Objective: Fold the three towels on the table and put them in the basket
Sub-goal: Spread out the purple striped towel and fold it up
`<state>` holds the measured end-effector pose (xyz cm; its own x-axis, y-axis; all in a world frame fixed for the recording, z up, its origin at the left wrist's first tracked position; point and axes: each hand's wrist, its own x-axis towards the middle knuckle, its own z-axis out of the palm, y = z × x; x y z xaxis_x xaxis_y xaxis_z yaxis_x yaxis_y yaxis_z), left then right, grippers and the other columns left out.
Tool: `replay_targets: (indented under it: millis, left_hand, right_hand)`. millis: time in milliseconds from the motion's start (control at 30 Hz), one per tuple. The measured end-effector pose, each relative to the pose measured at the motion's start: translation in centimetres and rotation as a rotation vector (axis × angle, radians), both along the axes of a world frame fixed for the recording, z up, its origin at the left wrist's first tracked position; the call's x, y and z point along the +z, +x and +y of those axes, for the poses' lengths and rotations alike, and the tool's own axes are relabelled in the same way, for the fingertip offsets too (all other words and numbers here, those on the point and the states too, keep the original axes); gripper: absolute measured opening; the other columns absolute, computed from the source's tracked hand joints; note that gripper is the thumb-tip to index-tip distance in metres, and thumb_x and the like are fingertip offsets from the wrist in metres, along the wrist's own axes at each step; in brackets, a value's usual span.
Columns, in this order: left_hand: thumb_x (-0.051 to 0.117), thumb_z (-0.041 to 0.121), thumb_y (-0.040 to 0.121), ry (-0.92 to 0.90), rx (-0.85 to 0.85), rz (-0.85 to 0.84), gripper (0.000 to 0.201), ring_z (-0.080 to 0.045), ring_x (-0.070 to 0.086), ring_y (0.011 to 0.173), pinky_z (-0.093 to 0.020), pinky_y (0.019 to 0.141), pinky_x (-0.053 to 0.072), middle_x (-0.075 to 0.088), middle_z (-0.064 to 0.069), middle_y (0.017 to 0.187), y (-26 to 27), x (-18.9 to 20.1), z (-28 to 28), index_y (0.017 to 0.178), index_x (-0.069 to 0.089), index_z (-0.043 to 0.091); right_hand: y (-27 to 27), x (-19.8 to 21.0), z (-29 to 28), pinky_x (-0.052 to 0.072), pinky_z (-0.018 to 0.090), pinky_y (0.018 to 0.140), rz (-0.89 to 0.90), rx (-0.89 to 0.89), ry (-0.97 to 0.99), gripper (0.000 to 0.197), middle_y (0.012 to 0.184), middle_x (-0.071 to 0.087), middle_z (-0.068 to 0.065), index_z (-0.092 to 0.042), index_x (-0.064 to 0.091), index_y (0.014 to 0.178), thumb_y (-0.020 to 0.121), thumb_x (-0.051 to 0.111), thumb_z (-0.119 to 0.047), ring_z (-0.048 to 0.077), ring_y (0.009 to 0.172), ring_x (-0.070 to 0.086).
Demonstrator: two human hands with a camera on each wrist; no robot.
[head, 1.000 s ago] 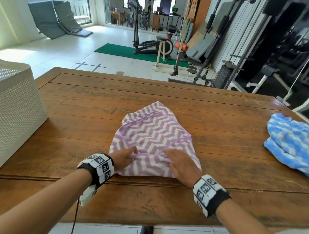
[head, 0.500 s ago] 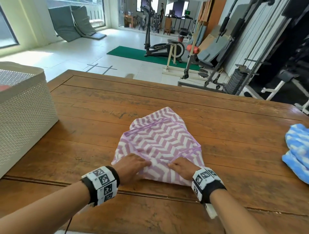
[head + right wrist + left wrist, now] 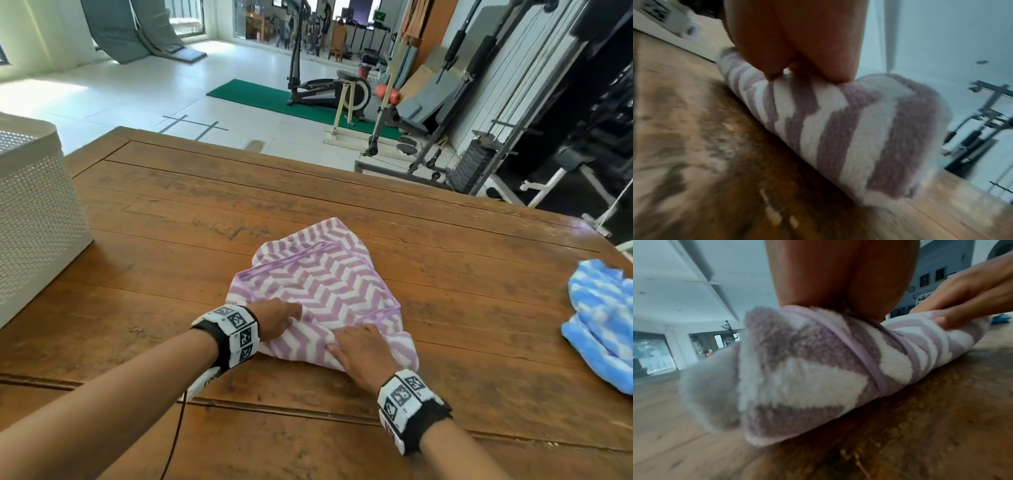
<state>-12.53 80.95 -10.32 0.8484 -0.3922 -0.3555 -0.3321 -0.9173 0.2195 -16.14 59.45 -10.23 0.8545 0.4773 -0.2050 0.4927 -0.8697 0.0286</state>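
A purple-and-white chevron towel [image 3: 318, 287] lies partly folded in the middle of the wooden table [image 3: 308, 198]. My left hand [image 3: 286, 317] grips its near left edge with curled fingers. My right hand [image 3: 337, 342] pinches the bunched near fold just to the right, its fingers pointing left. In the left wrist view the towel [image 3: 797, 378] is a thick roll under my palm, with the right hand [image 3: 966, 293] closed on its far end. The right wrist view shows the same roll [image 3: 849, 129] under my right hand [image 3: 797, 40]. A crumpled blue-and-white towel [image 3: 603, 322] lies at the table's right edge.
A white perforated basket [image 3: 34, 212] stands on the table's left end. Bare wood lies between it and the purple towel, and beyond the towel to the far edge. Gym machines stand on the floor behind the table.
My hands have drawn closer together on the towel's near edge, and that edge has bunched into a thicker fold under them. The head view has swung slightly left.
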Motion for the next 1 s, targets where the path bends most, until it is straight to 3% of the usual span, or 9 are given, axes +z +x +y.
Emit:
replay_targets:
  millis: [133,233,333,500,633,700,833,933,1000]
  left_hand:
    - [0.039,0.031,0.099,0.053,-0.124,-0.352,0.035,-0.022,0.044,0.121,-0.034,0.103,0.028,0.050,-0.002,0.134,-0.8,1.5,0.0,0.133,0.047,0.026]
    - [0.048,0.048,0.092,0.052,-0.192,-0.272,0.060,-0.022,0.034,0.133,-0.034,0.113,0.018,0.041,-0.003,0.144,-1.6,1.0,0.3,0.144,0.035,0.020]
    - [0.047,0.040,0.095,0.121,-0.163,-0.224,0.054,-0.024,0.038,0.131,-0.035,0.111,0.021,0.045,-0.005,0.141,-0.2,-0.1,0.3,0.143,0.034,0.020]
    - [0.043,0.036,0.098,0.094,-0.119,-0.023,0.043,-0.024,0.046,0.126,-0.036,0.106,0.026,0.054,-0.003,0.135,4.6,0.6,-0.1,0.138,0.044,0.022]
    - [0.038,0.040,0.100,0.123,-0.090,0.129,0.048,-0.025,0.039,0.133,-0.036,0.112,0.020,0.045,-0.003,0.144,7.2,1.0,-0.3,0.144,0.037,0.021]
    - [0.038,0.041,0.099,0.123,-0.099,0.102,0.047,-0.025,0.040,0.131,-0.036,0.110,0.021,0.046,-0.004,0.141,7.7,1.0,-0.5,0.142,0.040,0.021]
    - [0.042,0.035,0.098,0.017,-0.135,-0.224,0.041,-0.021,0.042,0.126,-0.033,0.104,0.028,0.048,-0.002,0.136,7.2,1.0,-0.6,0.137,0.045,0.025]
    - [0.046,0.052,0.093,-0.022,-0.157,-0.176,0.059,-0.020,0.039,0.130,-0.032,0.109,0.025,0.046,-0.002,0.140,6.7,0.7,-0.5,0.143,0.037,0.022]
    - [0.048,0.058,0.090,0.038,-0.155,-0.117,0.070,-0.021,0.035,0.134,-0.033,0.113,0.018,0.042,-0.002,0.144,7.3,0.3,-0.5,0.147,0.029,0.023]
  right_hand:
    - [3.0,0.2,0.2,0.033,0.040,0.096,0.101,-0.015,-0.013,0.037,0.120,0.060,0.011,-0.015,0.054,0.125,0.104,0.027,-0.028,0.030,0.112,0.053]
    - [5.4,0.3,0.2,0.032,0.041,0.100,0.274,-0.085,0.011,0.043,0.128,0.057,0.012,-0.015,0.051,0.130,0.105,0.021,-0.032,0.030,0.116,0.052]
    - [6.8,0.6,0.3,0.028,0.043,0.105,0.359,-0.119,0.057,0.045,0.131,0.055,0.010,-0.015,0.056,0.126,0.104,0.022,-0.037,0.029,0.121,0.048]
    - [6.2,-0.9,-0.5,0.043,0.031,0.074,-0.182,-0.067,0.113,0.029,0.078,0.063,-0.006,-0.025,0.066,0.081,0.088,0.041,-0.037,0.017,0.074,0.063]
    - [5.5,-1.1,-1.1,0.038,0.036,0.100,-0.074,-0.058,0.114,0.066,0.122,0.059,-0.002,-0.021,0.054,0.127,0.090,0.019,-0.063,0.019,0.112,0.054]
    - [6.7,-1.2,-1.3,0.031,0.038,0.103,-0.054,-0.011,0.046,0.086,0.130,0.053,0.001,-0.020,0.045,0.133,0.083,-0.003,-0.070,0.022,0.120,0.047]
    - [10.8,-0.5,-1.1,0.041,0.040,0.091,0.121,-0.062,0.081,0.046,0.115,0.059,0.009,-0.019,0.051,0.119,0.101,0.021,-0.048,0.029,0.107,0.055]
    - [13.2,-0.5,-1.1,0.042,0.041,0.090,0.242,-0.102,0.085,0.039,0.126,0.052,0.011,-0.022,0.036,0.140,0.103,0.027,-0.032,0.031,0.112,0.052]
    - [14.0,-0.1,-0.8,0.040,0.038,0.086,0.265,-0.156,0.092,0.040,0.122,0.055,0.011,-0.018,0.045,0.134,0.103,0.028,-0.036,0.030,0.109,0.054]
